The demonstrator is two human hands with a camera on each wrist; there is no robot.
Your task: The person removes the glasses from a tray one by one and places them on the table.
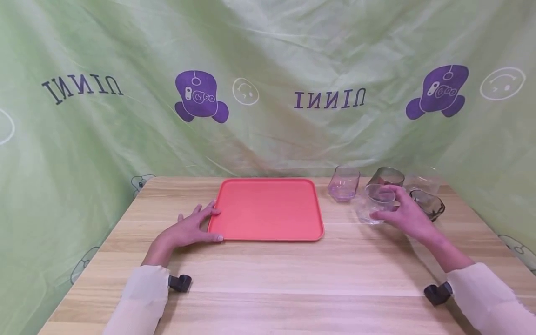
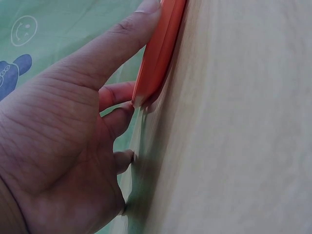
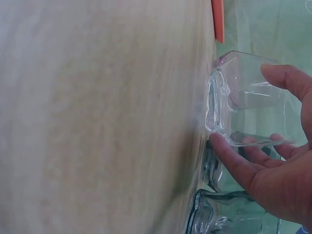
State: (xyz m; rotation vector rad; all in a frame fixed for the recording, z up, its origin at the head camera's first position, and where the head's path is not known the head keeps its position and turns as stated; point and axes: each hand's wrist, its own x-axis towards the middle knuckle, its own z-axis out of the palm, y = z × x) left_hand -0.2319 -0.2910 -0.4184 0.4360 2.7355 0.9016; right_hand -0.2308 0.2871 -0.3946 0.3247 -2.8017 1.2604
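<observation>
My left hand (image 1: pixel 190 230) lies at the left edge of a red tray (image 1: pixel 268 209), fingers spread. Its thumb touches the near left corner, and another finger reaches over the left rim; the left wrist view shows thumb (image 2: pixel 117 44) and fingers against the tray's edge. On the right, my right hand (image 1: pixel 404 214) holds a clear faceted glass (image 1: pixel 378 204) between thumb and fingers. In the right wrist view the glass (image 3: pixel 248 87) has its base close to the tabletop; whether it touches is hard to tell.
A pinkish glass (image 1: pixel 344 186) stands right of the tray. Behind and beside my right hand are a dark glass (image 1: pixel 387 176), a smoky glass (image 1: pixel 429 204) and another clear one (image 1: pixel 425 179). A green printed curtain (image 1: pixel 268 135) hangs behind the wooden table (image 1: pixel 293 288).
</observation>
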